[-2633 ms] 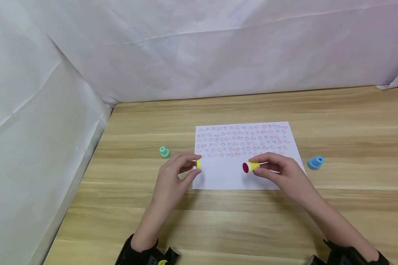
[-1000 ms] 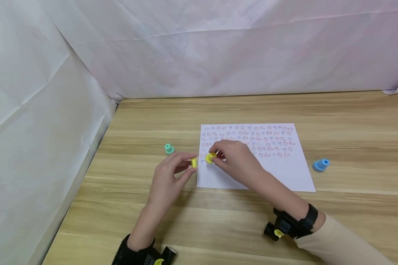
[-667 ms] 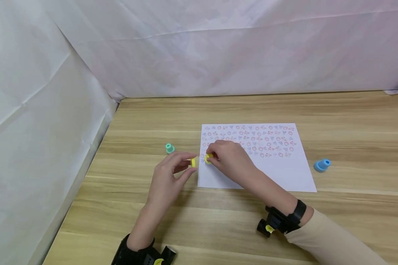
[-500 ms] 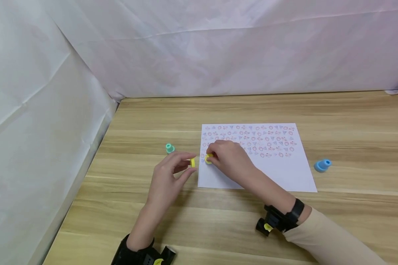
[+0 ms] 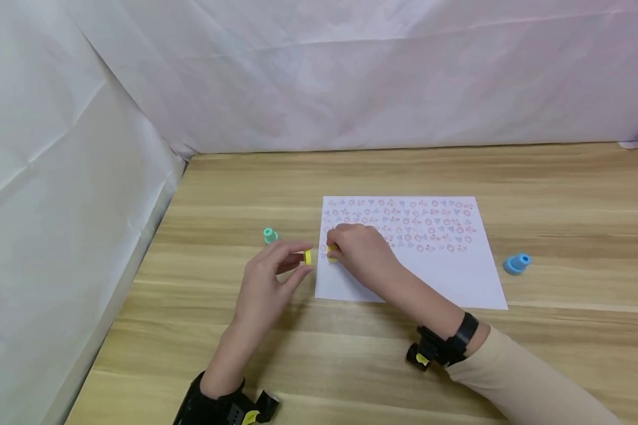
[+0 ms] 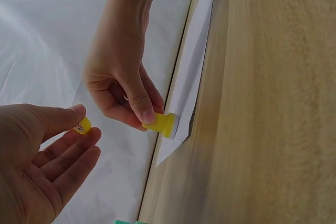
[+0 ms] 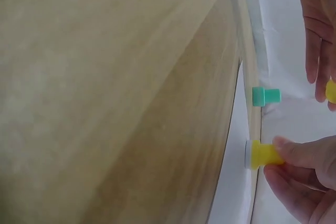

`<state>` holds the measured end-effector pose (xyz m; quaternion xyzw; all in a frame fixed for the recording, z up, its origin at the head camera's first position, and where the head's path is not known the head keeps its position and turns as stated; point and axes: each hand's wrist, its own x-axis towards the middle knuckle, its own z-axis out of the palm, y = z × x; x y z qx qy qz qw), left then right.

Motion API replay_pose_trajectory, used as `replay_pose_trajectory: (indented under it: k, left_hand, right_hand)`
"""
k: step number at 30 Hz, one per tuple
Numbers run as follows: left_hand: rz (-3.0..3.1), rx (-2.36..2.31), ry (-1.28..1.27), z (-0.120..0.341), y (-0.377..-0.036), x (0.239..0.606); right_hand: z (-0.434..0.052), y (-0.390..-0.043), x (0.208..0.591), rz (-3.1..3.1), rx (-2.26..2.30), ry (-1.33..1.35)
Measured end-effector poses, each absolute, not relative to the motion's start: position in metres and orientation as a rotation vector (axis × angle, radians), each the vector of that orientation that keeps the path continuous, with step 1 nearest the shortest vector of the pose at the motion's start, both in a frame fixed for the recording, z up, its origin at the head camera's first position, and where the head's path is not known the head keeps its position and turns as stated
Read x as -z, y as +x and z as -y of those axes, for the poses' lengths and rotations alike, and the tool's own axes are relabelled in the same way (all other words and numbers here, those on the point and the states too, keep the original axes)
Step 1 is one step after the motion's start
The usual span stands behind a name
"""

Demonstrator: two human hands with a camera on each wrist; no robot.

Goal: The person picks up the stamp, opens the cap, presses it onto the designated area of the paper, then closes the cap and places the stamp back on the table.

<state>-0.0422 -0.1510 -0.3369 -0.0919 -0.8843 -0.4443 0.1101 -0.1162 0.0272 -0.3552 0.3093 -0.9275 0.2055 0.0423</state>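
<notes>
My right hand pinches a yellow stamp by its narrow end, between thumb and fingers. The stamp's pale base meets the white paper near its left edge, and its printing face is hidden. Rows of small red and bluish stamped prints fill the paper's upper half. Just off the paper's left side, my left hand pinches a small yellow cap between thumb and forefinger, with a little picture showing on it. Its other fingers are loosely extended in the left wrist view.
A green stamp stands on the wooden table just beyond my left hand. To the right of the paper is a blue stamp. White cloth hangs along the table's back and left sides.
My right hand has carried the yellow stamp from above the paper leftwards and down to its left edge, turning the red face downward. Lately it has shifted only slightly. My left hand keeps the cap.
</notes>
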Motion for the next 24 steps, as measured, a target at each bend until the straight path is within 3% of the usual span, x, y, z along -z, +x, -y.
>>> replay_pose_trajectory:
  k: [24]
  left_hand:
    - [2.669, 1.255, -0.233, 0.1439, -0.0482, 0.3275]
  right_hand:
    - [-0.0229, -0.114, 0.353, 2.864, -0.579, 0.934]
